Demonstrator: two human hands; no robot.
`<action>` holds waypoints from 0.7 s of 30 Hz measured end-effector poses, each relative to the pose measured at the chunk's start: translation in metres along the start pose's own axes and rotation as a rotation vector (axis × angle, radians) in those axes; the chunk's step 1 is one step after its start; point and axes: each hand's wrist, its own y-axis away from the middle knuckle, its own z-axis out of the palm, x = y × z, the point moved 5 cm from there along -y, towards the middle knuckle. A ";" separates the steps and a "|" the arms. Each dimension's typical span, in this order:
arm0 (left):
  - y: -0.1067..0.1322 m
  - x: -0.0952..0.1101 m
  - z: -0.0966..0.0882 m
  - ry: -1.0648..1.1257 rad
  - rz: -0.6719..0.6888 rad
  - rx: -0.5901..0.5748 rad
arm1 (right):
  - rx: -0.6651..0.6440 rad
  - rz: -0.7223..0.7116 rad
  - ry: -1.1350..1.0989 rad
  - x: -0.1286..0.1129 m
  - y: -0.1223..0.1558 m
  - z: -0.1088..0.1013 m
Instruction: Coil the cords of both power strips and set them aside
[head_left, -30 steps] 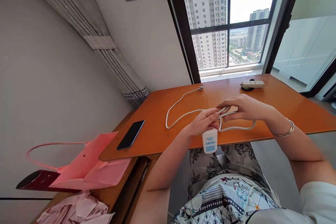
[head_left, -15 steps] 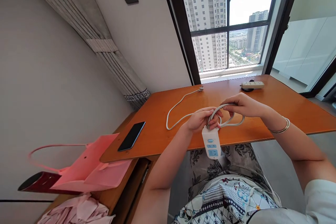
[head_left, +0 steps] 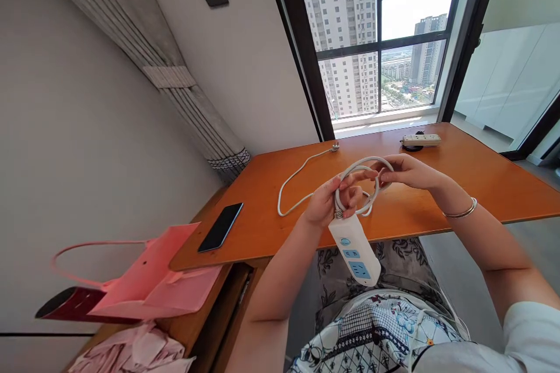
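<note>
A white power strip point(head_left: 355, 252) with pale blue socket panels hangs tilted past the table's near edge. Its white cord point(head_left: 367, 158) is bent into loops above it. My left hand point(head_left: 336, 198) is closed on the cord close to where it enters the strip, fingers reaching through the loops. On the other side, my right hand point(head_left: 400, 171) pinches the loops at their right; some of its fingertips are hidden behind the cord. The rest of the cord runs left across the tabletop to a plug point(head_left: 335, 146) lying near the far edge.
On the orange-brown table point(head_left: 258, 186), a phone point(head_left: 220, 227) lies at the left. A second power strip point(head_left: 420, 140) sits at the back right with a black cord. A pink bag point(head_left: 153, 277) and crumpled pink cloth point(head_left: 135, 352) are at the lower left. Beyond stands a window point(head_left: 350, 87).
The cord's loops are now rounder and raised higher between my hands. The power strip has swung lower and tilts to the right. My right hand has shifted slightly left.
</note>
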 end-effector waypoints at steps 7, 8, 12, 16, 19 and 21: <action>0.003 0.008 -0.005 0.099 0.145 0.120 | 0.324 -0.112 -0.106 0.032 0.009 0.004; 0.004 0.007 -0.005 0.103 0.166 0.131 | 0.352 -0.150 -0.072 0.033 0.009 0.008; 0.007 0.008 0.000 0.091 0.229 0.152 | 0.360 -0.196 -0.046 0.037 0.007 0.024; 0.012 0.021 0.007 0.050 0.332 0.164 | 0.242 -0.106 -0.078 0.053 0.009 0.039; 0.019 0.037 0.005 0.039 0.440 0.232 | 0.040 0.011 -0.043 0.070 0.014 0.059; 0.023 0.042 0.000 0.020 0.455 0.288 | -0.015 0.031 0.030 0.076 0.020 0.065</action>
